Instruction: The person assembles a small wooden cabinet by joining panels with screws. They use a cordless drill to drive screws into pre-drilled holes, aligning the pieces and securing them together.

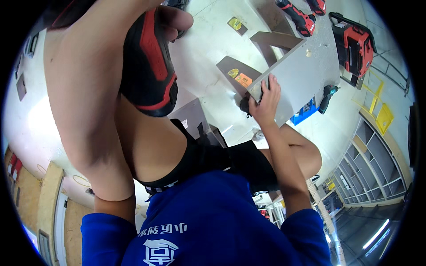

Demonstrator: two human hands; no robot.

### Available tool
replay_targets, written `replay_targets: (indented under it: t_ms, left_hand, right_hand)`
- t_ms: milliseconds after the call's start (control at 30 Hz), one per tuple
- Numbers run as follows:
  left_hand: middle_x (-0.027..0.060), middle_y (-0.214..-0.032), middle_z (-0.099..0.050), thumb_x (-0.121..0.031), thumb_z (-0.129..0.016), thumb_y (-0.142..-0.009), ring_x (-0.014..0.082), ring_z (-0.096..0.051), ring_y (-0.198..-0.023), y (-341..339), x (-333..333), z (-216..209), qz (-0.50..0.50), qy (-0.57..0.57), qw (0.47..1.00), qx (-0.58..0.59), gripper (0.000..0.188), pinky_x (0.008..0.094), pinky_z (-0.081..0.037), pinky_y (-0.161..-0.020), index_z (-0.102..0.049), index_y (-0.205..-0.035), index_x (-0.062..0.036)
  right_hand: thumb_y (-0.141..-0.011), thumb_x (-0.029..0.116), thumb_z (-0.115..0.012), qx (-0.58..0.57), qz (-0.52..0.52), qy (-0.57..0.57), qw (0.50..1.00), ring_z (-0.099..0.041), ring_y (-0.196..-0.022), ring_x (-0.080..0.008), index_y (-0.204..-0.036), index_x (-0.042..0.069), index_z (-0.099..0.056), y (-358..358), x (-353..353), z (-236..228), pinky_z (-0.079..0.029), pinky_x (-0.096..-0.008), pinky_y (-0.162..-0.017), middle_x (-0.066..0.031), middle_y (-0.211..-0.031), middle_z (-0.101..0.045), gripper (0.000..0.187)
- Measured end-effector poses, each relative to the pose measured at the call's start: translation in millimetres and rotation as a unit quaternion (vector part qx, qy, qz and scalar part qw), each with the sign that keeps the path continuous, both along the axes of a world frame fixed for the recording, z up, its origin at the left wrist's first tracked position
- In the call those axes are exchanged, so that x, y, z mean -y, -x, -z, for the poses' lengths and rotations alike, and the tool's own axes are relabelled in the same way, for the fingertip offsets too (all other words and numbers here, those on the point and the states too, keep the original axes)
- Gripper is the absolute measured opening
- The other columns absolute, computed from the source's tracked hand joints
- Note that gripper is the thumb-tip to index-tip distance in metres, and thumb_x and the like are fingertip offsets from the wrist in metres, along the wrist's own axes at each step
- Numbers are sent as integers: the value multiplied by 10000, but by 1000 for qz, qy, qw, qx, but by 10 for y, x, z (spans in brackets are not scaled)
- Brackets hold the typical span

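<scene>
Close to the camera at upper left, my left hand (175, 21) has its fingers curled round a black and red power tool (155, 57). Most of that hand lies beyond the picture's edge, and the tool's working end is out of sight. My right hand (267, 101) lies on the near corner of a grey panel (301, 66), fingers along its face and thumb at its edge. Beside the thumb is a small black object (244, 105), too unclear to name. Joined to the panel, a grey board (230, 66) carries a yellow round sticker and an orange label.
Red and black cordless tools (301, 22) lie on the far panel. Beyond them stands a red and black case-like unit (355, 51). At right are a teal drill (327, 98), a blue tray (305, 113), a yellow stool (384, 117) and a shelf unit (370, 164). Another grey board (191, 113) is near my legs.
</scene>
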State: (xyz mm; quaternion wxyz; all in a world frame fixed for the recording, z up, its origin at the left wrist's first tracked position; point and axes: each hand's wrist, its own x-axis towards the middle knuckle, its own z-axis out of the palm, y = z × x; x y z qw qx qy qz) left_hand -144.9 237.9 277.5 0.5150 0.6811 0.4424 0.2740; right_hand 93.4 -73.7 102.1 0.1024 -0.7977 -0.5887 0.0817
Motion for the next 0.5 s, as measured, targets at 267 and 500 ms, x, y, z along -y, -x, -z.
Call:
replay_targets:
  t_ms: [267,500]
  left_hand:
    - [146,-944,-714,-244,-570,-957,172,-674,-768,-287,71,-201,-73,57,996,-19,306,237,-521,-708,-659,-1102,10]
    - [150,-976,-719,-228,-582,-947,163,-667,-745,-309,41,-177,-61,61,994,-60,310,240,-520,-688,-653,-1119,20]
  right_hand:
    - [-752,37,-809,-317,172,1,933,-654,-1067,-336,-1023,18,-639,966,81,-307,-539,-388,-891,-148,-1094,-686,320]
    - [-681,280,-867,-22,105,83,991,-244,-1463,-480,-1384,7,-485,142,-610,-431,-223,-641,-1156,-227,-1543,-353,845]
